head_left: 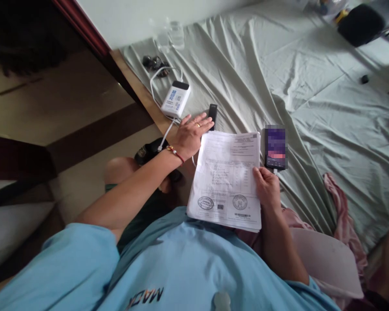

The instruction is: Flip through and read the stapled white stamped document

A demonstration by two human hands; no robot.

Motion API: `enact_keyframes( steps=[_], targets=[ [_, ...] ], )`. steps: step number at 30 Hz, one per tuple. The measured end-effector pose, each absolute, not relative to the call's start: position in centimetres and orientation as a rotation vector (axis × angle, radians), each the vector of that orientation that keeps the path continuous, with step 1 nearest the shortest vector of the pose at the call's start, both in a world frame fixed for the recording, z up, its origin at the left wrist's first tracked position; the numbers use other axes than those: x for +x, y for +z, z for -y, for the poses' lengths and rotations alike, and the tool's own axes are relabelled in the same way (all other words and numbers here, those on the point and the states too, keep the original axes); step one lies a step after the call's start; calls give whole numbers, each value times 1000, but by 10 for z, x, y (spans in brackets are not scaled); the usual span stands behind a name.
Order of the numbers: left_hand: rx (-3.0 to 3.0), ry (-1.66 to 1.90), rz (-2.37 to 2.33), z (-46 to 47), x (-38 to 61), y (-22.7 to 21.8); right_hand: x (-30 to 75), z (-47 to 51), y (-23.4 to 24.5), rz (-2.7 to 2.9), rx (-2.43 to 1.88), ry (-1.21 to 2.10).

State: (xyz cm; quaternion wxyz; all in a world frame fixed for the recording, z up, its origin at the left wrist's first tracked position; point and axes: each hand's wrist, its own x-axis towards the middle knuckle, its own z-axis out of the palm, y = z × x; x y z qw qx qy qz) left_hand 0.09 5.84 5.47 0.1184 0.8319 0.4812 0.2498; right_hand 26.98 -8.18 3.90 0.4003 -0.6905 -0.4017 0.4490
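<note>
A stack of printed papers (227, 179) with stamps near its lower edge lies on the bed in front of me. My left hand (191, 136) rests flat at the stack's upper left corner, fingers stretched out toward a small black device (212, 114). My right hand (267, 188) holds the stack's right edge, thumb on top of the sheets. A phone (275, 147) with a lit screen lies just right of the papers.
A white power bank (176, 98) with a white cable (155, 84) lies near the bed's wooden edge (139, 88). The grey-green sheet (311, 77) is wrinkled. A black object (359, 23) sits far right, pink cloth (342, 216) at my right.
</note>
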Motion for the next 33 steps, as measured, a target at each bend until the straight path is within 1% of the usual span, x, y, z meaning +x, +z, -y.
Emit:
enact_keyframes(
  steps=[8,15,23,25,28,31,33],
  targets=[
    [2329,748,-1382,-56,0,47,271,83,36,1032,-1752,1126],
    [2365,727,-1407,-49,3,39,272,83,36,1039,-1745,1138],
    [2346,690,-1374,-57,-3,41,270,85,42,1042,-1707,1138],
    [2286,759,-1335,-60,-5,44,268,86,46,1025,-1659,1206],
    [2127,976,-1387,-57,-11,49,265,88,50,1020,-1554,1299],
    [1882,1207,-1533,-42,-17,53,265,89,51,1043,-1494,1277],
    [1674,1321,-1537,-28,-20,51,266,90,50,1041,-1497,1235]
  ],
)
